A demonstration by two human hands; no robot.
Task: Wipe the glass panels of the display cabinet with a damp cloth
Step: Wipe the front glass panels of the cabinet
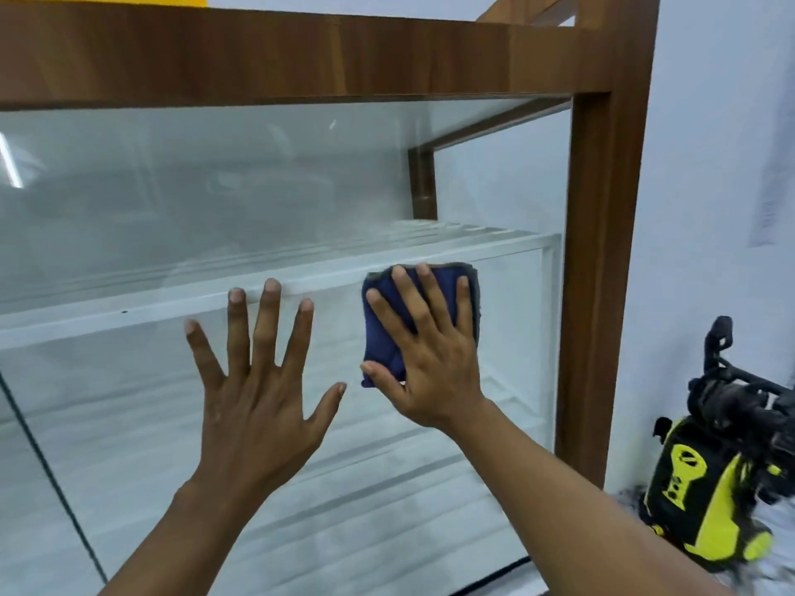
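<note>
The display cabinet has a brown wooden frame [602,251] and a large front glass panel [215,187]. A folded dark blue cloth [383,337] lies flat against the glass near the panel's right side. My right hand [426,354] is spread over the cloth and presses it onto the pane. My left hand [258,380] rests flat on the glass just to the left, fingers spread wide, holding nothing. White shelves [129,314] show through the glass behind both hands.
A yellow and black pressure washer [705,479] stands on the floor at the right, close to the cabinet's corner post. A white wall [710,165] runs behind it. A dark seam [43,458] crosses the glass at lower left.
</note>
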